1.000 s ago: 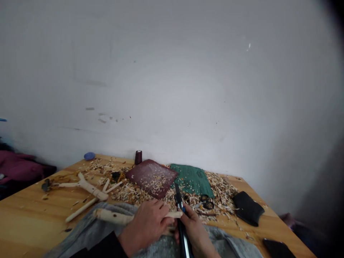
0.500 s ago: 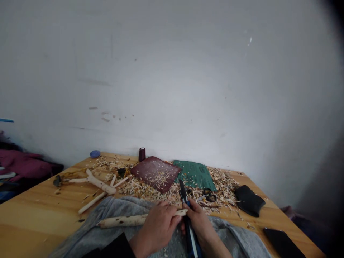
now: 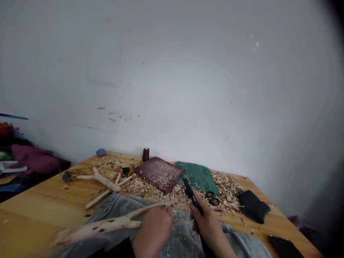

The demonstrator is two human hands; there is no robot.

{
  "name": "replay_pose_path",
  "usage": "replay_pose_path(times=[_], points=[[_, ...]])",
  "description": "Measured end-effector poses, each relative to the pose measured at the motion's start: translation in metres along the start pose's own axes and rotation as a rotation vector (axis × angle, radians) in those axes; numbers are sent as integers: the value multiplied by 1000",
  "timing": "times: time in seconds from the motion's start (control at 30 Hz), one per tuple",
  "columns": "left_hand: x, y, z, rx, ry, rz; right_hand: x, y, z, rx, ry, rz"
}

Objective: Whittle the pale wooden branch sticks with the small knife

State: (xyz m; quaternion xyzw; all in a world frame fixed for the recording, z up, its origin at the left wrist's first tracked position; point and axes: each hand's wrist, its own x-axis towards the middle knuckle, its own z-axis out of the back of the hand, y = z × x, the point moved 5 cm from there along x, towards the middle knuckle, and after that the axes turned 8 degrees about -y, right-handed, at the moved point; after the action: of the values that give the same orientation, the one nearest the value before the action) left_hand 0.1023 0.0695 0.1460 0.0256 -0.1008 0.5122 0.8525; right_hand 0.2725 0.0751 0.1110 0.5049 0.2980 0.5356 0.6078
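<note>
Branch swung left over grey cloth, left hand closed on it, right hand gripping knife, shavings beyond

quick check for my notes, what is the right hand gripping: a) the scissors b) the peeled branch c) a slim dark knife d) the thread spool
C: the right hand closes around the slim dark knife, while the left hand holds the peeled branch.
</note>
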Motion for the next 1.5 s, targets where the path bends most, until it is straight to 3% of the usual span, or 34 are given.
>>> replay_pose_path(times=[0.13,0.3,0.47,1.23,1.5], points=[[-4,10,-7,-75,1,1,-15,13,8,-450,11,179],[-4,8,-25,-98,35,-3,-29,12,0,-773,170,173],[-5,-1,-37,-74,70,53,-35,11,2,-859,214,157],[-7,0,-38,-55,54,25,-48,5,-1,-926,307,49],[-6,-4,-40,-33,49,-10,-57,10,-11,-1119,334,89]])
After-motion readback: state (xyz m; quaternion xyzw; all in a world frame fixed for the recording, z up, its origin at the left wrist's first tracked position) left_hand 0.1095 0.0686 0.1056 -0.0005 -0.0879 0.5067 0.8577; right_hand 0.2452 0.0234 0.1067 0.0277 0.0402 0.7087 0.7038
